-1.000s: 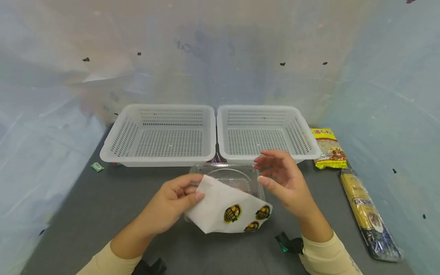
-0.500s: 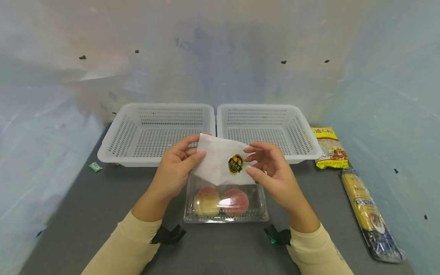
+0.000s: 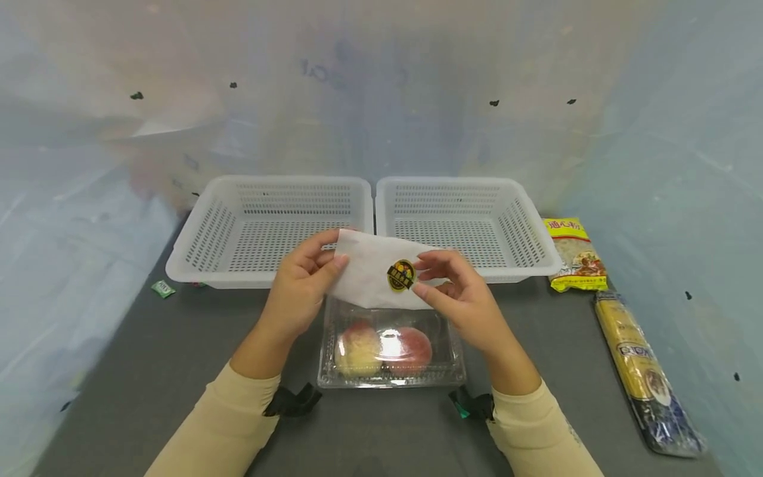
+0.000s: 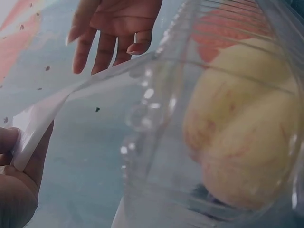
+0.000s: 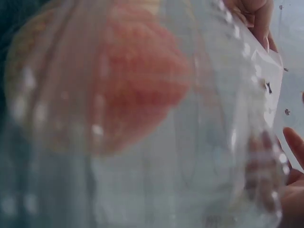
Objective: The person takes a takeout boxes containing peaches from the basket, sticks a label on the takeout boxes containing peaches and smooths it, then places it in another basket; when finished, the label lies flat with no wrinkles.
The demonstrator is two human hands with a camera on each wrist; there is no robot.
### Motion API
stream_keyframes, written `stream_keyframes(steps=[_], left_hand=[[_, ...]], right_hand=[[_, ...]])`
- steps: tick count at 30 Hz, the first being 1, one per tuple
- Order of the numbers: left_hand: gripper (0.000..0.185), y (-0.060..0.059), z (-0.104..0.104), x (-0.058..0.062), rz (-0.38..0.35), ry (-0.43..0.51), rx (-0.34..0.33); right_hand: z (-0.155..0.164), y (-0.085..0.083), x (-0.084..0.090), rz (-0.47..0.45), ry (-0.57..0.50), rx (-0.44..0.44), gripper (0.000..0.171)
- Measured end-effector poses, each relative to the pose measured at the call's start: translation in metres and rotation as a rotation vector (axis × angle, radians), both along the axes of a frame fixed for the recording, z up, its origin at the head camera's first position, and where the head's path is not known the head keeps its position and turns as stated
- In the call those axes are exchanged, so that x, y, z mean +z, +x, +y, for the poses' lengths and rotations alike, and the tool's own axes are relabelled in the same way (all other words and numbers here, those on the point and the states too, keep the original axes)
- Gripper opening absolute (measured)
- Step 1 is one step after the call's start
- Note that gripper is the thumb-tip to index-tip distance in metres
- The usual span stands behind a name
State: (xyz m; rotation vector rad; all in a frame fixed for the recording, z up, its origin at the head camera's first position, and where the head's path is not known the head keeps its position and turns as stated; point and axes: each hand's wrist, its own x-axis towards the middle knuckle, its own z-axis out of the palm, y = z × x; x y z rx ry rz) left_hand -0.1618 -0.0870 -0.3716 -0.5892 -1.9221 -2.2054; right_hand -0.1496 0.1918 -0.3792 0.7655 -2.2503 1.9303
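My left hand [image 3: 298,288] pinches the left edge of a white sheet of paper [image 3: 365,273] printed with a round black-and-yellow logo. Its thumb lies on the near face. The paper is held over the back of a clear plastic clamshell box [image 3: 390,382], whose lid is down. Inside the box are a yellowish peach-like fruit [image 3: 359,358] and a redder one [image 3: 411,354]. My right hand [image 3: 461,298] is at the paper's right part, fingers loosely bent and spread. In the left wrist view the right hand [image 4: 123,23] shows apart from the paper, holding nothing.
Two white slotted baskets [image 3: 271,277] [image 3: 467,273] stand side by side behind the box. On the right lie a yellow macaroni-like bag [image 3: 576,255] and a long yellow-and-blue packet [image 3: 646,377]. A small green wrapper [image 3: 163,289] lies at left on the dark tabletop [image 3: 381,437].
The paper has been lifted from in front of the box to above its back, uncovering the fruit. The left hand kept its pinch; the right hand moved left and lately slightly down.
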Motion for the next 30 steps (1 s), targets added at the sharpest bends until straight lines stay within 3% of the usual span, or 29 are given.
stream_keyframes(steps=[6, 13, 21, 25, 30], left_hand=[[0.038, -0.001, 0.002, -0.005, 0.011, -0.008, -0.001], [0.04, 0.0, 0.004, -0.007, 0.011, -0.023, 0.005], [0.06, -0.001, 0.005, -0.009, 0.057, -0.038, 0.01], [0.061, -0.001, 0.006, -0.01, 0.092, -0.057, 0.044], [0.05, 0.0, 0.007, -0.011, 0.13, -0.164, 0.136]], right_hand=[[-0.007, 0.0, -0.007, -0.007, 0.027, -0.024, 0.035], [-0.01, 0.003, -0.01, -0.05, 0.071, -0.112, 0.022], [-0.012, 0.002, -0.012, -0.023, 0.092, -0.21, 0.013], [-0.012, 0.002, -0.012, -0.014, 0.063, -0.222, 0.012], [-0.012, 0.003, -0.012, 0.006, 0.019, -0.24, 0.011]])
